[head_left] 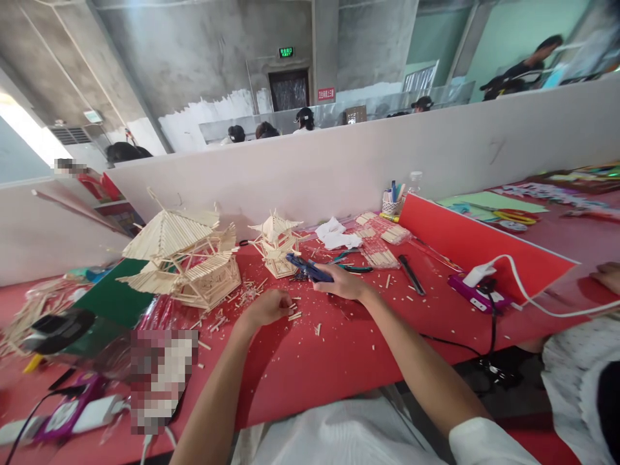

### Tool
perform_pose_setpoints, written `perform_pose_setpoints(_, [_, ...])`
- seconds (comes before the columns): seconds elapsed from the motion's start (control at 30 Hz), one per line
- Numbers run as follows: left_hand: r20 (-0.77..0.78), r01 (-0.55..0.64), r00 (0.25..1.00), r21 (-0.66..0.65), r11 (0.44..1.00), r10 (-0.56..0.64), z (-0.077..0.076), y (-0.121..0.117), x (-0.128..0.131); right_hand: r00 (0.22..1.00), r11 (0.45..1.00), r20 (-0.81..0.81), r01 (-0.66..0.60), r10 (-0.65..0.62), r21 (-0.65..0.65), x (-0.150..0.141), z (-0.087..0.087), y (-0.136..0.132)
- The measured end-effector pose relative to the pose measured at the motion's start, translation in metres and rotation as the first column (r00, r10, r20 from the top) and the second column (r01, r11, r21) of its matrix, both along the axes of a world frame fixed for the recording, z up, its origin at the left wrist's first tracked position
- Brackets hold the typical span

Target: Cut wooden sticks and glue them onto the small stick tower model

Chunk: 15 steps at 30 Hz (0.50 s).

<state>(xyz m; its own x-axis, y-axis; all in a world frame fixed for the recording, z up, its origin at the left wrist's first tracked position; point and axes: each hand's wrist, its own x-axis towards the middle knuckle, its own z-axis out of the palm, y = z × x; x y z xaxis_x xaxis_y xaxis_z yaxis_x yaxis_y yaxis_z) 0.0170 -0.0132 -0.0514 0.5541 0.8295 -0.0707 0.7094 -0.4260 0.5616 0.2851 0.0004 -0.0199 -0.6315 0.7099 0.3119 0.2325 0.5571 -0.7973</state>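
Observation:
My right hand point(343, 284) is wrapped round a dark blue glue gun point(310, 266), its front end pointing left toward the small stick pavilion. My left hand point(269, 307) rests low over the red table with its fingers curled in; what they hold, if anything, is too small to make out. Short stick pieces point(294, 316) lie right beside its fingertips. Behind my hands stands the small pavilion point(276, 245), built from thin wooden sticks. A larger stick pavilion point(181, 258) with a tiered roof stands to the left.
Teal-handled pliers point(356, 268), a black cutter point(411, 276) and bagged sticks point(380, 252) lie right of centre. White tissue point(336, 234) lies behind. A red board point(479, 242) stands by a purple power strip point(477, 296) with cables. A phone point(167, 381) lies front left.

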Motion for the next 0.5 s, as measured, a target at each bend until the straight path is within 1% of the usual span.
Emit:
perform_pose_setpoints(0.1, [-0.088,0.028,0.996,0.031,0.999,-0.025,0.001,-0.003,0.002,0.993,0.995,-0.073,0.095,-0.096,-0.023,-0.007,0.001,-0.004])
perform_pose_setpoints(0.2, [-0.166,0.045,0.986,0.085,0.995,-0.03,0.001,-0.004,0.002,0.98,0.991,-0.149,0.132,-0.134,-0.028,-0.014,0.001,-0.008])
perform_pose_setpoints(0.27, [-0.189,0.06,0.981,0.103,0.993,-0.039,0.0,-0.005,0.001,0.969,0.988,-0.191,0.154,-0.155,-0.023,-0.018,0.0,-0.01])
perform_pose_setpoints(0.33, [-0.179,0.07,0.983,0.097,0.993,-0.052,-0.001,-0.005,0.0,0.962,0.985,-0.212,0.172,-0.172,-0.015,-0.021,-0.002,-0.012])
perform_pose_setpoints(0.4, [-0.135,0.07,0.989,0.086,0.994,-0.058,-0.001,-0.005,-0.001,0.958,0.983,-0.222,0.186,-0.183,-0.006,-0.024,-0.004,-0.012])
perform_pose_setpoints(0.5, [0.007,0.048,0.999,0.107,0.993,-0.049,0.003,-0.004,-0.003,0.949,0.977,-0.239,0.211,-0.206,-0.005,-0.026,-0.006,-0.011])
